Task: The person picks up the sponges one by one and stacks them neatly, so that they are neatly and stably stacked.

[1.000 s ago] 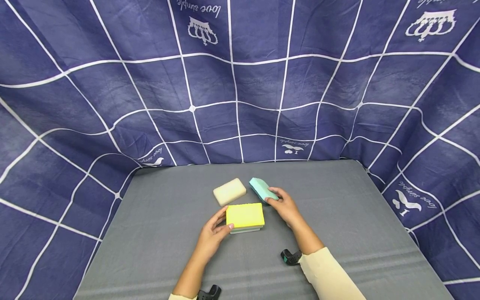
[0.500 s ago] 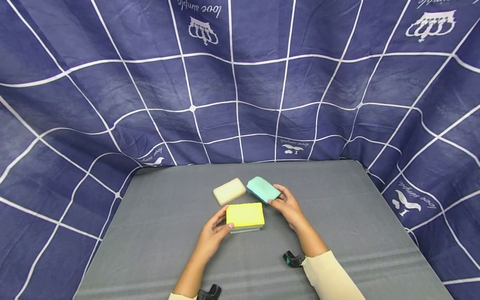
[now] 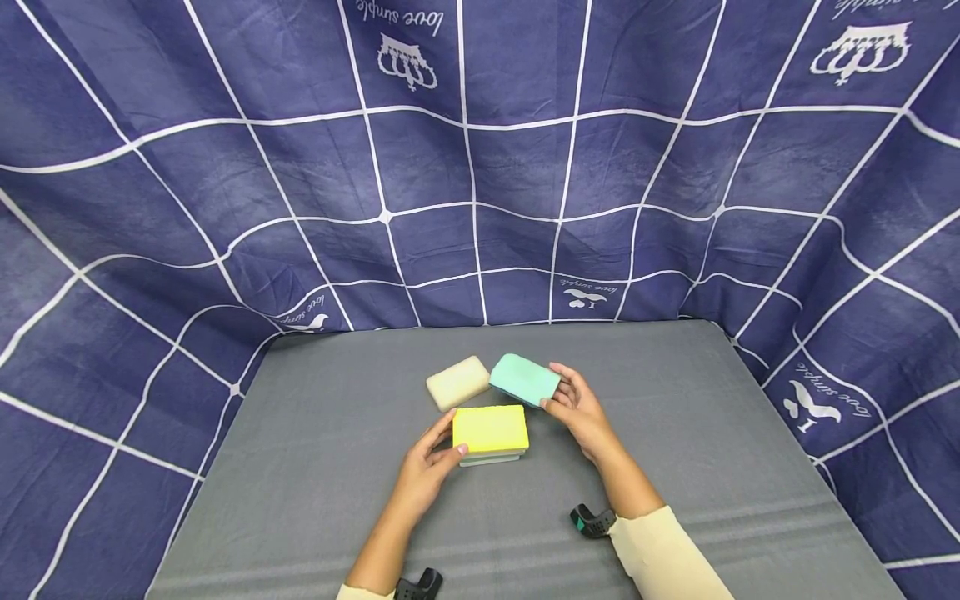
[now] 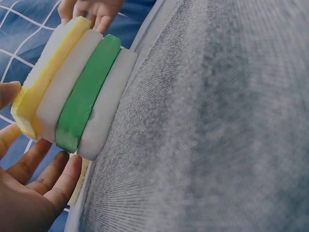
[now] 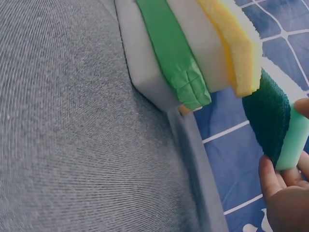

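A stack of sponges stands on the grey table [image 3: 315,467]. On top lies a yellow sponge [image 3: 491,429]; below it in the left wrist view come a white block [image 4: 70,79], a green piece [image 4: 89,92] and another white block [image 4: 108,106]. My left hand [image 3: 426,468] holds the stack's left end, thumb and fingers on opposite edges of the yellow sponge. Behind and right of the stack, my right hand [image 3: 581,410] pinches a teal scouring sponge [image 3: 525,378] by its right end. Its dark green rough face [image 5: 268,116] points down, apart from the stack.
A cream sponge [image 3: 459,383] lies flat behind the stack, close to the teal one's left end. A blue curtain [image 3: 517,167] with white grid lines hangs along the table's back and both sides.
My right hand has turned the teal sponge from a tilted pose to flatter, its broad teal face now upward, and shifted it slightly left. The left hand and stack have stayed put.
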`<state>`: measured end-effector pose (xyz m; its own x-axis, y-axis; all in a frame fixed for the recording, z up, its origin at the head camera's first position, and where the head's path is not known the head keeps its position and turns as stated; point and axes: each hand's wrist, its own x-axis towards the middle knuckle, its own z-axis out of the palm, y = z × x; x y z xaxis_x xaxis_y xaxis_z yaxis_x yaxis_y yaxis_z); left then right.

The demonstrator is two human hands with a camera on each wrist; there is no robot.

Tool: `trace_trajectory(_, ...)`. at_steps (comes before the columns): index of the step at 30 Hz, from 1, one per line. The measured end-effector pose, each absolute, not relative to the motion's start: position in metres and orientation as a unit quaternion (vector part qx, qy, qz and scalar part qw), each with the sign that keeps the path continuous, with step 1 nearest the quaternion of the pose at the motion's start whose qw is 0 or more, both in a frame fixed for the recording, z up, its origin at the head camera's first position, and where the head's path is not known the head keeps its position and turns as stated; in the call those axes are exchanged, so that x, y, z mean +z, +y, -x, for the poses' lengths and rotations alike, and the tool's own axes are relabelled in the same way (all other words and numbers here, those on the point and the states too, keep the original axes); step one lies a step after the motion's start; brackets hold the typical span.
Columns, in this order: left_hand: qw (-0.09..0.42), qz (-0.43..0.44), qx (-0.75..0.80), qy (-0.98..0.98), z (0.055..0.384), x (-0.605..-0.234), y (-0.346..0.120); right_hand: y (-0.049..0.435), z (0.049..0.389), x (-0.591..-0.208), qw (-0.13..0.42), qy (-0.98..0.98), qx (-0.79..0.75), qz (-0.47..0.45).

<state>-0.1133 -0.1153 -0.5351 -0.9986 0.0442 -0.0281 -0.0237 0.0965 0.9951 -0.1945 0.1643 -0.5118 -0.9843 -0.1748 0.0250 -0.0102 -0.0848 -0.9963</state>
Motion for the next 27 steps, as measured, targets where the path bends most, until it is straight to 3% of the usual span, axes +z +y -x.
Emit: trace_trajectory(27,0.01,-0.014,0.632,0.775,0.114,-0.534,-0.114,0.156,0.179,-0.504,0.106,0.646,-0.726,0.208)
